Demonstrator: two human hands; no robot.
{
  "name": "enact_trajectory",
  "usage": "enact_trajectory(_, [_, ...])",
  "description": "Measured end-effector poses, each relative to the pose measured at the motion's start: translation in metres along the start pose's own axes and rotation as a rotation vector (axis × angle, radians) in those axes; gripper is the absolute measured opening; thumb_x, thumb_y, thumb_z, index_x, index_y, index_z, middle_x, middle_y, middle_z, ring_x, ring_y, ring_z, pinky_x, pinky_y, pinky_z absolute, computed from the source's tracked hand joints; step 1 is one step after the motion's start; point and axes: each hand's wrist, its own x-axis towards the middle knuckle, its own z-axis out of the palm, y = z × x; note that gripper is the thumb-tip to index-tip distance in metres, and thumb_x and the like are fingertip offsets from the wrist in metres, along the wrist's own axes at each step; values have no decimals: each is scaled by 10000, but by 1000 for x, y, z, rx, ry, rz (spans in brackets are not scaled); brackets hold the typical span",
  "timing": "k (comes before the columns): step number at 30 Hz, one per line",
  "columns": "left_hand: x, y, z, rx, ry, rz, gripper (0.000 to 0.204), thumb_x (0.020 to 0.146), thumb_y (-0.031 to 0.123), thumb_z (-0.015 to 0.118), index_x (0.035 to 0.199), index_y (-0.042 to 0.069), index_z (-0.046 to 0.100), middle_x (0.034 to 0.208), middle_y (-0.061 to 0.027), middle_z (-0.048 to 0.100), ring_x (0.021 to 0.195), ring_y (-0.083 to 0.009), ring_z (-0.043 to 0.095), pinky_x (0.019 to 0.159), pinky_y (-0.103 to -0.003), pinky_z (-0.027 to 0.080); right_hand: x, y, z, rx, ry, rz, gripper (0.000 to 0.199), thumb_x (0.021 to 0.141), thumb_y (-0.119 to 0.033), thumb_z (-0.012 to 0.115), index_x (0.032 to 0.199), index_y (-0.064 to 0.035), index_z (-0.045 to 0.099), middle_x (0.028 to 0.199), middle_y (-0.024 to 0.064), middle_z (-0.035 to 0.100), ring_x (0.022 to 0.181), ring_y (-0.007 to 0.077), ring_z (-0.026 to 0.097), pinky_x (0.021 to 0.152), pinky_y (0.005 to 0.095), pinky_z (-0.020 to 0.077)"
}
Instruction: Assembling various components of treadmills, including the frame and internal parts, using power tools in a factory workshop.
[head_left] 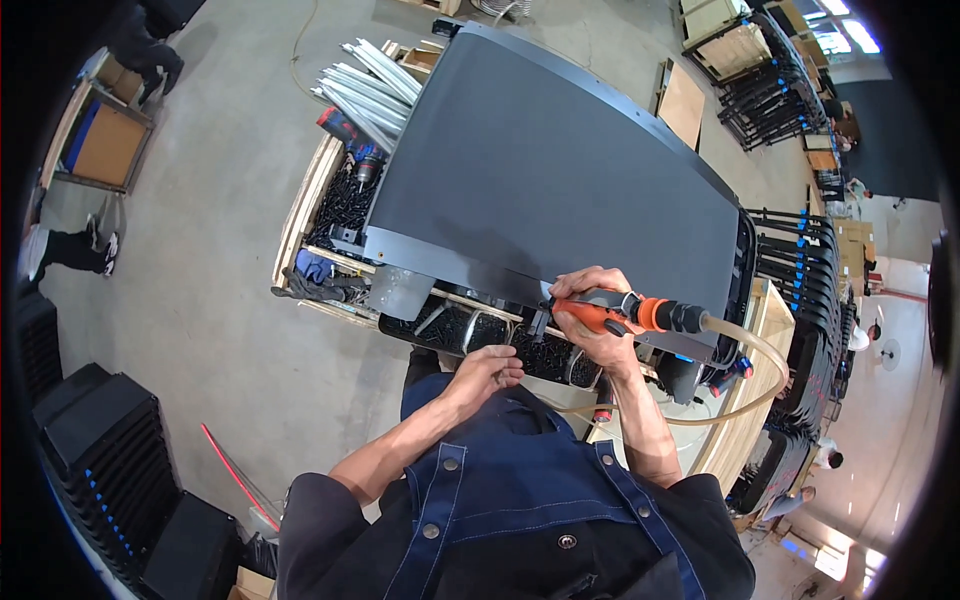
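My right hand (604,348) is wrapped around an orange and black air-powered driver (592,311), with a tan hose (765,352) curving off its right end. The driver's left end is at the near edge of a large dark grey deck (560,170), which resembles a treadmill's, beside a small dark bracket (538,324). Lower and to the left, my left hand (486,372) is closed with its fingertips together. Whatever it may hold is too small to make out. It hovers beside bins of black screws (490,332) under the deck's near edge.
Silver tubes (370,85) lie beyond the deck's left side, near a cordless drill (368,160) in a wooden crate (308,200). Black frames (800,260) are racked at the right. Black parts (115,440) are stacked at the lower left. Other people (65,250) stand farther off.
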Motion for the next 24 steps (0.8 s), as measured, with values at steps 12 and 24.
enact_trajectory(12, [-30,27,9,669,-41,376,428,1088,285,507,1374,-32,539,911,-69,674,649,-90,531,591,-229,444,-8,-27,-22,471,162,179,529,742,114,710,1210,-56,533,1173,174,663,1048,296,694,942,474,566])
enact_trajectory(24, [-59,16,18,116,-76,354,260,994,229,696,1181,65,619,893,-107,706,629,-91,565,520,-212,423,-41,-11,-29,996,311,245,475,827,-38,721,1251,-115,523,1129,86,631,1005,256,669,1007,528,521])
